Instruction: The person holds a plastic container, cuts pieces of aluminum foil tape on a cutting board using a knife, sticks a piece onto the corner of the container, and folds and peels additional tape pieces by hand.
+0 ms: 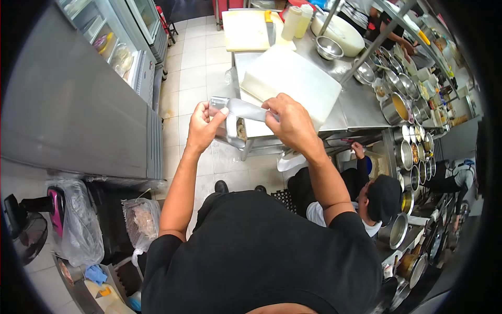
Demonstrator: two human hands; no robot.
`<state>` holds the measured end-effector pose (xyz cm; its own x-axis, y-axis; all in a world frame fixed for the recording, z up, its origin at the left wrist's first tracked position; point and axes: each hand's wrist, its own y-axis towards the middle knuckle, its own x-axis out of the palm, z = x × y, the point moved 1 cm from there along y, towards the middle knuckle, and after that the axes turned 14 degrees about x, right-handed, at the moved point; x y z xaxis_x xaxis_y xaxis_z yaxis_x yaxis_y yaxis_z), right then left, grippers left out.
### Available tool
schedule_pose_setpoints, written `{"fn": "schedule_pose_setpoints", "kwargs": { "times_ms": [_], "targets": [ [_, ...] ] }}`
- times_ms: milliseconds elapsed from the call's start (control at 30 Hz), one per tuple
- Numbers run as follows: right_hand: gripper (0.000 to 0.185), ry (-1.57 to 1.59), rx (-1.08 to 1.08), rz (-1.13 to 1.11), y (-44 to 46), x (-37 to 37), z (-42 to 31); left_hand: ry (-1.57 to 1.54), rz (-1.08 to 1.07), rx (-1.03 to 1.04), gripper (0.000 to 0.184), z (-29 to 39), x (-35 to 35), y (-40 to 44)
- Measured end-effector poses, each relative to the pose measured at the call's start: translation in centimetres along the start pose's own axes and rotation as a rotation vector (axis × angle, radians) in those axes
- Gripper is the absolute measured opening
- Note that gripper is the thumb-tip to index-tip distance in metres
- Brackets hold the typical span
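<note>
My left hand (204,125) is closed around one end of a shiny, see-through plastic piece (219,102), its thumb pressed on top. From there a greyish translucent plastic strip (246,110) runs across to my right hand (287,123), whose fingers pinch the other end. Below the strip hangs more clear plastic, with a small grey-brown lump (241,129) showing by it; whether they are joined I cannot tell. Just beyond my right hand lies a thick white cutting board (293,78) on the steel counter (361,107).
A knife with a yellow handle (269,21) rests on another board (243,31), near squeeze bottles (292,23). A co-worker in a black cap (384,199) crouches close on my right. Several metal pots (395,107) crowd the right side. A steel cabinet (83,94) stands left.
</note>
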<state>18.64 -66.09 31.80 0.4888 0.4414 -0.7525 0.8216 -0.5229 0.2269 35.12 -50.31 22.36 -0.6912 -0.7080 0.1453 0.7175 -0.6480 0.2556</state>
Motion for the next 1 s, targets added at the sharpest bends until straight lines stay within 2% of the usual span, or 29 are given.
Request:
{"fn": "schedule_pose_setpoints", "kwargs": {
  "times_ms": [33,100,200,367,433,467,500,567,633,700,833,900,967,1000],
  "targets": [
    [0.013,-0.013,-0.023,0.014,0.6,1.1,-0.7,-0.012,0.047,0.080,0.033,-0.2,-1.2,0.1],
    [0.013,-0.023,-0.064,0.016,1.9,3.5,-2.2,-0.022,0.076,0.082,0.034,-0.1,-3.9,0.4],
    [0.016,0.064,-0.134,0.148,3.1,7.5,-4.8,-0.174,0.122,0.137,0.033,0.9,-8.0,1.0],
    [0.017,0.200,-0.147,0.114,3.8,13.7,-8.6,-0.199,0.141,0.126,0.038,3.3,-14.4,1.3],
    [0.019,0.339,-0.223,-0.002,4.2,15.5,-9.2,-0.258,0.134,0.141,0.040,4.1,-16.2,1.4],
    [0.018,0.378,-0.165,-0.139,4.5,16.1,-9.1,-0.282,0.114,0.128,0.043,4.2,-17.1,1.6],
    [0.018,0.394,-0.158,-0.143,4.9,16.7,-9.1,-0.268,0.116,0.116,0.043,4.0,-18.1,1.8],
    [0.015,0.464,-0.019,-0.384,6.1,18.0,-9.1,-0.270,0.093,0.085,0.044,3.5,-19.8,2.6],
    [0.016,0.515,0.018,-0.439,7.7,18.7,-9.4,-0.255,0.101,0.058,0.044,3.2,-20.9,3.7],
    [0.023,0.634,0.204,-0.631,9.8,19.4,-9.7,-0.243,0.105,0.033,0.045,2.5,-21.7,5.2],
    [0.030,0.614,0.166,-0.570,15.1,22.9,-9.2,-0.257,0.042,-0.034,0.045,0.3,-23.0,9.0],
    [0.024,0.672,0.142,-0.478,17.8,24.8,-8.7,-0.261,0.009,-0.072,0.044,-1.3,-23.6,11.6],
    [0.017,0.528,0.188,-0.354,21.2,26.2,-8.1,-0.218,-0.002,-0.097,0.041,-2.8,-24.3,15.0],
    [0.011,0.556,0.152,-0.252,22.9,27.0,-7.8,-0.208,-0.020,-0.121,0.041,-3.6,-24.8,16.8]
  ]
}}
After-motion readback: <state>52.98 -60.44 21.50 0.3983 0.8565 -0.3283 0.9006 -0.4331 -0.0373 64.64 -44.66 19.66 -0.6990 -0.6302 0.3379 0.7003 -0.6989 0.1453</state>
